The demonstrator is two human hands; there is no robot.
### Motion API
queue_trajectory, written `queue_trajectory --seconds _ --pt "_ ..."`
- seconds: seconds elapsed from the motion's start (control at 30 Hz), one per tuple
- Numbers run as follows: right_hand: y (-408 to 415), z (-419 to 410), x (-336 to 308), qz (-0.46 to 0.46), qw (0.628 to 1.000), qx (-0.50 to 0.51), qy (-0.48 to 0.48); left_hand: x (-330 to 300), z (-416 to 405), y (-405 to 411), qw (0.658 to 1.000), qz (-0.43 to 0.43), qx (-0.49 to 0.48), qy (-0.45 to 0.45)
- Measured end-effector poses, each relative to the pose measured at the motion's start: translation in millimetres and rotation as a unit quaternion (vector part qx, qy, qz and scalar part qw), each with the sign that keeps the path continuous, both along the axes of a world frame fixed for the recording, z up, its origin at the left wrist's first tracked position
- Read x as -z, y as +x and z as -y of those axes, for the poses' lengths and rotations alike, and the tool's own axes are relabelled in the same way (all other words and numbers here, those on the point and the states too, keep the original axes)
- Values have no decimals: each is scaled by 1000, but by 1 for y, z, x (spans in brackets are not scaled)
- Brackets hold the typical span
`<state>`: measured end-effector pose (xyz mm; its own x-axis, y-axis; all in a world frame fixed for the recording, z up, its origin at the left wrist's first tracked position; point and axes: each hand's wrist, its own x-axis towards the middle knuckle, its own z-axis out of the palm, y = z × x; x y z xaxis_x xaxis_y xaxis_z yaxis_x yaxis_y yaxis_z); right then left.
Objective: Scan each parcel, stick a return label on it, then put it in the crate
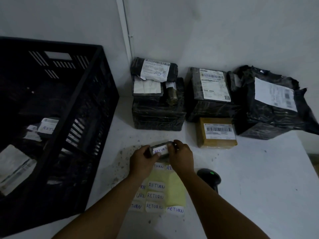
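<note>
walls [207, 31]: plain white, meet in corner w/ white trim strip [125, 31] | tabletop [259, 169]: white, speckled w/ dark spots (esp. front-centre) | light: dim

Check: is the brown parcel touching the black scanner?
Apart. The head view shows the brown parcel sitting near the back, the scanner nearer the person, and bare white table between them.

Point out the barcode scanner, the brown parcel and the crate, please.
barcode scanner [209, 178]: head view, on its dark rounded head beside the green light.
brown parcel [201, 135]: head view, on the bare brown wrapping left of its label.
crate [96, 80]: head view, on its right-hand wall.
</note>
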<state>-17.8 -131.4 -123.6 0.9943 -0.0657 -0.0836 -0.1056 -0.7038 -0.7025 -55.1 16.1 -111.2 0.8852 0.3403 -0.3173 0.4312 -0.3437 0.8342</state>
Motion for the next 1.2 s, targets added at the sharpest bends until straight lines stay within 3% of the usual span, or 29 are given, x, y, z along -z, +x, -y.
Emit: queue_trajectory --seconds 0.27,0.57,0.97,1.2 --pt "-8 7 -7 -29 999 -11 17 -11 -3 1 1000 -4 6 -18" --pt "-14 -1 -54 44 994 28 97 -70 -20 8 997 58 -17 -55" --pt "2 -101 -199 156 948 -87 263 -216 -113 -3 966 238 -99 -1" --pt "-1 -194 -233 187 928 -182 266 -245 -217 -42 947 261 -178 -50"
